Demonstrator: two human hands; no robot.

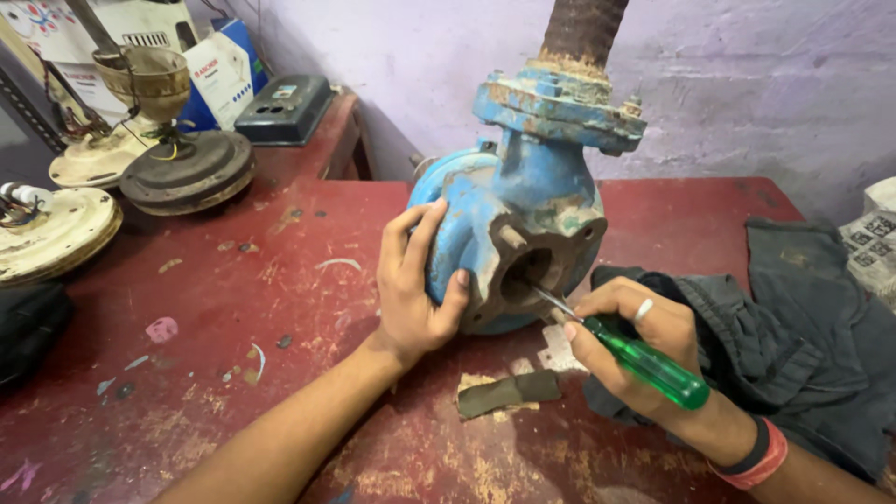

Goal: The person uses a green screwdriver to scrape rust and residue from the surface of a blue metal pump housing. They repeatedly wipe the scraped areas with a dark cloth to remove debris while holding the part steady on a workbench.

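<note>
**Blue pump housing held on red workbench, screwdriver at its opening**

Item 1. Pump housing [523, 210]: cast metal, blue paint chipped and rusted, standing near the middle of the red workbench [233, 373]. A flanged collar sits on top with a rust-brown pipe [583, 28] rising out of view. A round opening on the side faces the camera.

Item 2. Left hand [415, 289]: pressed against the housing's left side, fingers spread over the curved body, thumb hooked on the edge of the front face. Clamped on the housing.

Item 3. Right hand [625, 341]: fingers closed around a screwdriver [635, 355] with a clear green handle. The metal shaft runs up and left; its tip is inside the round opening. A pale ring is on one finger, and a black and a red band are on the wrist.

Item 4. Dark grey cloth [793, 308]: bunched on the workbench, under and to the right of the right hand.

Item 5. Dark flat scrap [509, 392]: lies on the bench just in front of the housing, between the two forearms.

Item 6. Ceiling fan parts [177, 140]: cream and dark round motor bodies with loose wires, grouped at the far left, well apart from the housing.

Item 7. Dark switch box [285, 107]: on the raised ledge at the back left.
</note>
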